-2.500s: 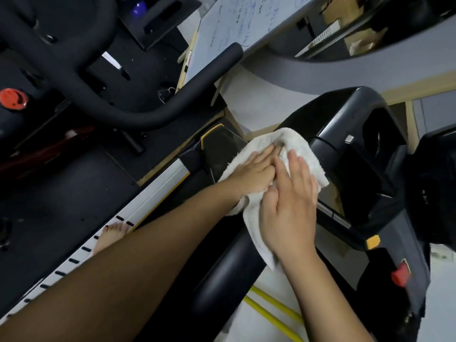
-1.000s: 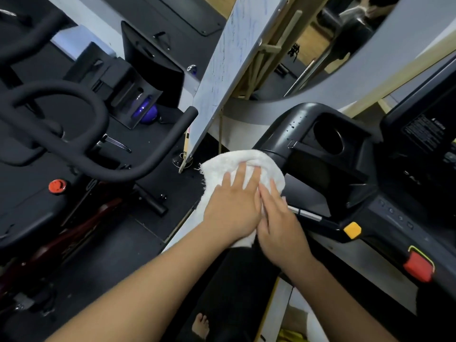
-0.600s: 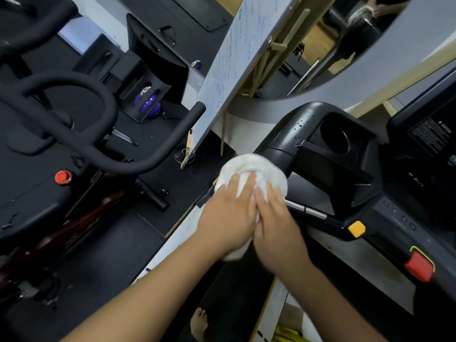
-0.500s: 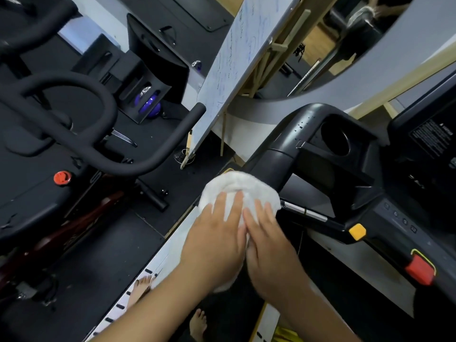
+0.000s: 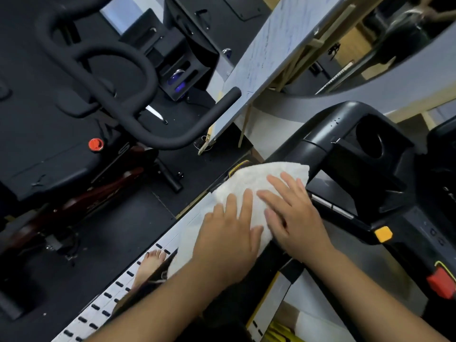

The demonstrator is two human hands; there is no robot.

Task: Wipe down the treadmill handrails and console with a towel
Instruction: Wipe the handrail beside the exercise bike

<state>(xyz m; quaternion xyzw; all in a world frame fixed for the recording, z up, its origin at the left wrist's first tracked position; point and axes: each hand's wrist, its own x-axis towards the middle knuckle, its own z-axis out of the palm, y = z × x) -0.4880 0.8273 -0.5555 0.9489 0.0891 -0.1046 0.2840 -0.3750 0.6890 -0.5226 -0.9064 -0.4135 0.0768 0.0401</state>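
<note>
A white towel [image 5: 256, 183] is draped over the black left handrail [image 5: 296, 154] of the treadmill, just below where the rail meets the console. My left hand [image 5: 229, 233] presses flat on the towel's near left part. My right hand [image 5: 291, 213] lies beside it, fingers spread on the towel's right side. Both hands hold the towel wrapped against the rail, whose lower part is hidden under them. The black console [image 5: 365, 149] with a round cup holder stands to the right.
An exercise bike's black handlebar [image 5: 138, 114] reaches in at the left. A leaning whiteboard [image 5: 266, 60] stands behind it. A yellow button [image 5: 383, 234] and a red stop tab [image 5: 441, 285] sit on the console's right part. A bare foot [image 5: 150, 265] rests on the treadmill's side rail.
Both hands slid the towel back down the handrail toward me, away from the console. The fingers have spread wider over the cloth.
</note>
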